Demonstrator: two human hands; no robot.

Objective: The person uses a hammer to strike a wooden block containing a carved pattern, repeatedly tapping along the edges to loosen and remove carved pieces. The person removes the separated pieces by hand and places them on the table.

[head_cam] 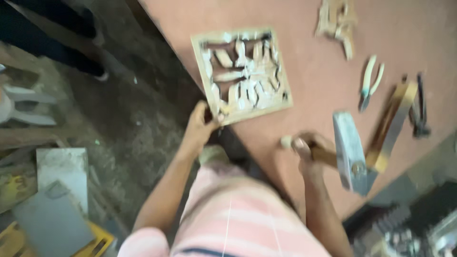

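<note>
A: Carved wooden panel?
B: Flat near the tabletop's left edge; left hand pinches its near corner.
A: Right hand?
B: Closed around a hammer handle. Pliers well beyond.

Carved panel lies on counter nr its left edge, one corner overhanging the near-left edge. Left hand at that corner, touching panel. Right hand over counter nr the near edge, right of panel, wrapped round mallet handle; mallet head sits just right of hand. Wooden block directly right of mallet head, touching or nearly so. Pliers behind mallet, toward counter middle. Another tool right of block. Wood scraps at far edge, behind pliers. Floor left of counter; boards lie there, low left.
</note>
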